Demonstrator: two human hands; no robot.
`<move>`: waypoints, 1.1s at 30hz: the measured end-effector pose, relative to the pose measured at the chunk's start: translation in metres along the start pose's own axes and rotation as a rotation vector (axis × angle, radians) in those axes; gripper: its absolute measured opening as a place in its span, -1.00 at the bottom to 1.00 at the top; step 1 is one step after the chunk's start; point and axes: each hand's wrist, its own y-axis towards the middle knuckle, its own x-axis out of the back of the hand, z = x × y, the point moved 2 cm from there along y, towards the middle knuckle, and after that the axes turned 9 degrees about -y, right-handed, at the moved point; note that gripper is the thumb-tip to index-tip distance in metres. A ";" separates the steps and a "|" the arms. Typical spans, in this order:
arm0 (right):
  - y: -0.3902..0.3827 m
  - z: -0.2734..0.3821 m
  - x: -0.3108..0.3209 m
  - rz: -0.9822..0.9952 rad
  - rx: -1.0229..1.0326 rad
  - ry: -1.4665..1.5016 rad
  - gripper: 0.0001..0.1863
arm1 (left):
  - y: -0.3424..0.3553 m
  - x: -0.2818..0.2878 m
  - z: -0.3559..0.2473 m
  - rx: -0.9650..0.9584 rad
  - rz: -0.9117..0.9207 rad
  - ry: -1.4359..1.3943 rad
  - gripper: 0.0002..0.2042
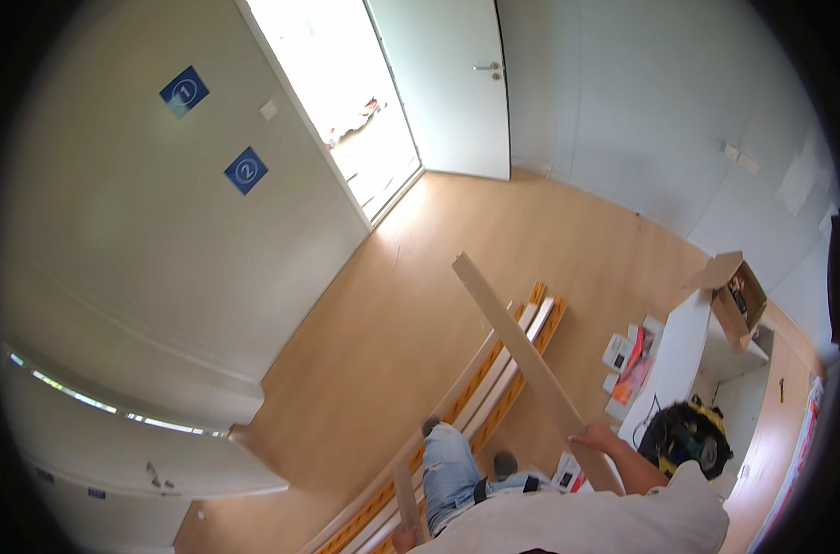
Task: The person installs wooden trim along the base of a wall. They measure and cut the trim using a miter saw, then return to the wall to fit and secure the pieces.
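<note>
My right hand (594, 438) grips a long light wooden board (517, 342) near its lower end; the board slants up and leftward across the floor. Low at the bottom, my left hand (403, 537) is closed on a narrow light piece (404, 489), partly hidden by my body. Long white strips in orange-edged packing (555, 309) lie on the floor beneath the board, running diagonally past my legs in jeans (446, 457). I cannot make out whether both hands hold one piece or two.
A white cabinet (676, 337) stands at right with an open cardboard box (743, 314) and a dark tool bag (678, 443). Flat red-and-white packages (628, 374) lie beside it. An open white door (448, 92) and blue square wall signs (246, 170) are ahead. Wooden-look floor (365, 351) surrounds the strips.
</note>
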 end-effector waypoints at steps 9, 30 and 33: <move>0.191 0.071 0.095 -0.079 0.061 0.266 -0.25 | 0.293 0.007 -0.248 -0.069 0.081 0.079 -0.56; 0.665 0.304 0.468 0.058 -0.071 -0.017 -0.46 | 0.632 0.199 -1.198 -0.805 -0.130 -0.319 -0.70; 0.744 0.345 0.558 0.149 -0.117 -0.120 -0.48 | 0.661 0.212 -1.242 -0.701 -0.054 -0.305 -0.70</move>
